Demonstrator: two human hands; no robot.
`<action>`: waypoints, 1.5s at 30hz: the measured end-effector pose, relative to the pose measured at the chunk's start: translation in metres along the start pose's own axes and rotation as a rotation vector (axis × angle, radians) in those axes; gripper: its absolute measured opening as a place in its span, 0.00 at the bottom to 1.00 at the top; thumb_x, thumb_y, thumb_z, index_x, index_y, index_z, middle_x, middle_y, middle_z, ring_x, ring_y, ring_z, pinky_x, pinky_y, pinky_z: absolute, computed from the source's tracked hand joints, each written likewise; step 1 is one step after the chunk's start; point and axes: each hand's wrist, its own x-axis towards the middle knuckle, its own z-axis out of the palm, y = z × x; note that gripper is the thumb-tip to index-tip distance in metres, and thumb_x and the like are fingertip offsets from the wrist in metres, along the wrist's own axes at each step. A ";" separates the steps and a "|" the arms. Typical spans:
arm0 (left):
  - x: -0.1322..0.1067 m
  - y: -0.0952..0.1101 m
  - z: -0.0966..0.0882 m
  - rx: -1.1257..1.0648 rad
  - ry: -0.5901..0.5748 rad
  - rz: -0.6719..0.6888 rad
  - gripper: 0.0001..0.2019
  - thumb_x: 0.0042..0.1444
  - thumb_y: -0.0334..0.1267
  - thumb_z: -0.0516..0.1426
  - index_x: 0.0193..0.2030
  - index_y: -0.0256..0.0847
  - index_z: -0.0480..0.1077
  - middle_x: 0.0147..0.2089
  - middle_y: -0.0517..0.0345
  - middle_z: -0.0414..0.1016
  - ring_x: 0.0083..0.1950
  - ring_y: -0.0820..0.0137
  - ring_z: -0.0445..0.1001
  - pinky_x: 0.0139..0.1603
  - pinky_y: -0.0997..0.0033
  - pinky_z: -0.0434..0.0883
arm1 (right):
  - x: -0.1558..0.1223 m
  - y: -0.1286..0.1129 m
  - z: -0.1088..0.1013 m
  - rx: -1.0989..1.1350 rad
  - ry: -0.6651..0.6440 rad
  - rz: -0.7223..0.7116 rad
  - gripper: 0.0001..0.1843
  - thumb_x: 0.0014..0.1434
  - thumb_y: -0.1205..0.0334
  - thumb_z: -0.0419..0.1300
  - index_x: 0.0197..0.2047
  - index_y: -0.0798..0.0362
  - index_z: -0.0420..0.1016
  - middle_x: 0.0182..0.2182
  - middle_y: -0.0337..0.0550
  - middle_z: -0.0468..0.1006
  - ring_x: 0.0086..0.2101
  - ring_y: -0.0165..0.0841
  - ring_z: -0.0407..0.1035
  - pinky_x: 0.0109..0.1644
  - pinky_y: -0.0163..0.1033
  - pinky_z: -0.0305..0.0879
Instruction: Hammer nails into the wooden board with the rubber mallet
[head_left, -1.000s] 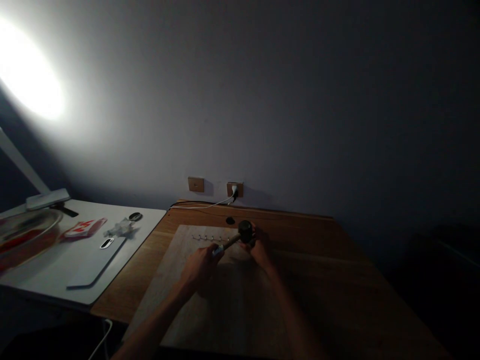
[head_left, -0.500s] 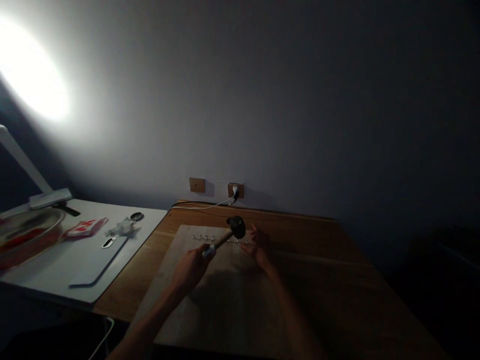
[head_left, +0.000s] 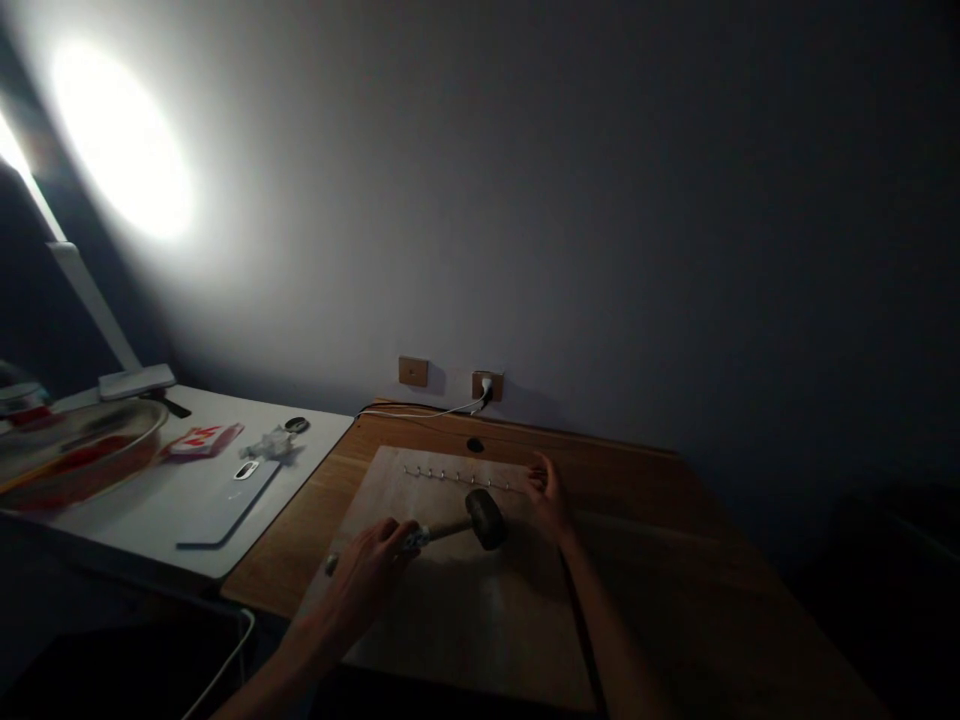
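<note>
Gripping mallet [head_left: 484, 519] near nails [head_left: 458, 477]

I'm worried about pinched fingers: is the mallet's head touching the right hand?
Apart. The head camera view shows a strip of shaded board between the mallet's head and the right hand.

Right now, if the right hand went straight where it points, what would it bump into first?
The right hand would probably cross the wooden tabletop and meet the wall near the plugged socket, though depth is unclear.
</note>
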 end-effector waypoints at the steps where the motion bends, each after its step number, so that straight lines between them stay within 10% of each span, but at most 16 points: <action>1: -0.001 0.001 0.005 0.006 0.012 0.029 0.11 0.64 0.36 0.55 0.50 0.48 0.75 0.44 0.54 0.77 0.42 0.66 0.78 0.43 0.71 0.72 | -0.002 -0.001 -0.004 -0.004 0.011 0.005 0.31 0.49 0.57 0.57 0.58 0.53 0.67 0.41 0.46 0.75 0.39 0.37 0.73 0.44 0.44 0.73; 11: -0.009 0.012 0.020 0.157 -0.012 0.108 0.13 0.64 0.34 0.55 0.53 0.47 0.74 0.48 0.50 0.74 0.50 0.60 0.74 0.54 0.58 0.69 | -0.061 -0.027 -0.045 -0.239 -0.089 -0.077 0.21 0.54 0.55 0.57 0.51 0.51 0.74 0.45 0.53 0.80 0.45 0.43 0.76 0.47 0.49 0.75; 18: -0.018 -0.058 -0.011 0.075 0.104 -0.129 0.22 0.65 0.51 0.51 0.61 0.45 0.70 0.64 0.48 0.69 0.60 0.58 0.72 0.62 0.53 0.68 | -0.138 -0.047 -0.064 -0.499 -0.176 -0.220 0.21 0.63 0.61 0.55 0.58 0.45 0.75 0.54 0.49 0.79 0.54 0.45 0.73 0.59 0.54 0.72; 25: -0.031 -0.092 -0.021 0.073 0.080 -0.188 0.26 0.67 0.55 0.42 0.52 0.44 0.75 0.54 0.51 0.80 0.62 0.57 0.72 0.64 0.54 0.68 | -0.170 -0.052 -0.069 -0.701 -0.195 -0.234 0.19 0.66 0.53 0.58 0.56 0.49 0.78 0.54 0.53 0.80 0.55 0.48 0.74 0.59 0.56 0.71; 33: -0.019 -0.051 0.002 -0.070 -0.007 -0.090 0.27 0.67 0.55 0.45 0.59 0.43 0.74 0.63 0.52 0.74 0.65 0.59 0.70 0.66 0.55 0.69 | -0.166 -0.038 -0.127 -0.757 -0.117 -0.124 0.21 0.66 0.54 0.55 0.56 0.50 0.78 0.56 0.54 0.79 0.55 0.48 0.74 0.60 0.56 0.70; 45: 0.030 0.099 0.073 -0.309 -0.265 0.313 0.29 0.66 0.54 0.52 0.67 0.39 0.65 0.66 0.43 0.70 0.71 0.55 0.62 0.71 0.51 0.62 | -0.126 0.014 -0.310 -0.909 0.041 0.163 0.26 0.59 0.52 0.49 0.51 0.55 0.79 0.51 0.58 0.82 0.51 0.47 0.76 0.58 0.51 0.70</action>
